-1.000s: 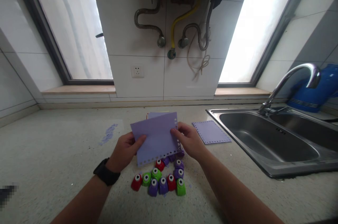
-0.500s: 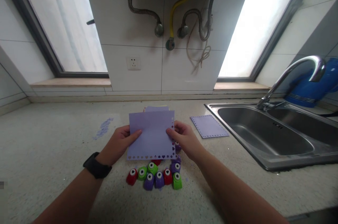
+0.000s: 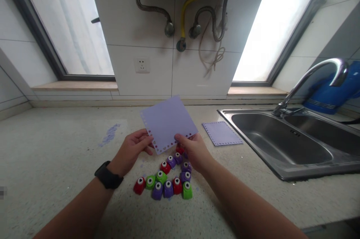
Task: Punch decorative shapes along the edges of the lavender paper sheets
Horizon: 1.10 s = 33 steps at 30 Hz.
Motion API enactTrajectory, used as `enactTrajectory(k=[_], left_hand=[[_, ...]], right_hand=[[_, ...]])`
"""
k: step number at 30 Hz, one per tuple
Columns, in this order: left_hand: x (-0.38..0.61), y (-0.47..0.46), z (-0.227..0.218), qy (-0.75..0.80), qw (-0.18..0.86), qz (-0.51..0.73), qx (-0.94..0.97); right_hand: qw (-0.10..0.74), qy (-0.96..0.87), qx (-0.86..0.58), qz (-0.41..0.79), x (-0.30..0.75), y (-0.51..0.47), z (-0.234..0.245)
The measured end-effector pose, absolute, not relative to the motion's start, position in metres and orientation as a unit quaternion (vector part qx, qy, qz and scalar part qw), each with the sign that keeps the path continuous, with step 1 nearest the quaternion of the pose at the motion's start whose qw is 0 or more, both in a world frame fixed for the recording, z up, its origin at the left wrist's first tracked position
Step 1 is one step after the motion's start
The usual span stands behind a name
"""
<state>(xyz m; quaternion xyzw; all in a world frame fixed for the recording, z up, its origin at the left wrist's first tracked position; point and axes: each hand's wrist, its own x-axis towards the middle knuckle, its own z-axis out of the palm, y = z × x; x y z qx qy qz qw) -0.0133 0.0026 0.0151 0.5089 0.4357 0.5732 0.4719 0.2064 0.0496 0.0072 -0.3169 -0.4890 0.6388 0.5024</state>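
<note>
My right hand [image 3: 197, 149] pinches a lilac sheet of paper [image 3: 170, 119] at its lower right, thumb on top and fingers behind. The tilted sheet has small punched shapes along its left and lower edges. My left hand [image 3: 136, 147], with a black watch [image 3: 108, 175] on the wrist, is at the sheet's lower left edge. Its thumb and fingers are loosely apart, some partly behind the paper. Below the sheet, several red, green and purple craft punches [image 3: 168, 189] lie on the counter, marked with small shapes. My right hand hides part of them.
A second lilac sheet [image 3: 222, 133] with punched edges lies right of my hands, beside the steel sink [image 3: 281, 145] with its faucet [image 3: 312, 77]. Lilac paper scraps [image 3: 110, 135] lie on the counter at left. A blue container [image 3: 329, 92] stands behind the sink.
The sheet has turned about a quarter turn clockwise and moved up, uncovering more punches. My left hand has loosened from it; my right hand now grips near its punched lower edge.
</note>
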Motion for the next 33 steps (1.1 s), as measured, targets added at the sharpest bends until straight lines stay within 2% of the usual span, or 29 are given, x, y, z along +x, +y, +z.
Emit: enactTrajectory(k=[5, 13, 27, 33], left_hand=[[-0.013, 0.007, 0.012, 0.46, 0.428, 0.577, 0.522], [-0.023, 0.011, 0.007, 0.457, 0.413, 0.587, 0.526], [-0.026, 0.014, -0.001, 0.443, 0.436, 0.592, 0.513], [-0.019, 0.01, 0.0, 0.437, 0.494, 0.543, 0.519]], right_hand=[[0.528, -0.445, -0.328, 0.644, 0.212, 0.055, 0.007], [0.523, -0.502, -0.311, 0.615, 0.222, 0.063, 0.008], [0.51, -0.536, -0.314, 0.594, 0.224, 0.064, 0.008], [0.501, -0.558, -0.322, 0.578, 0.221, 0.056, 0.014]])
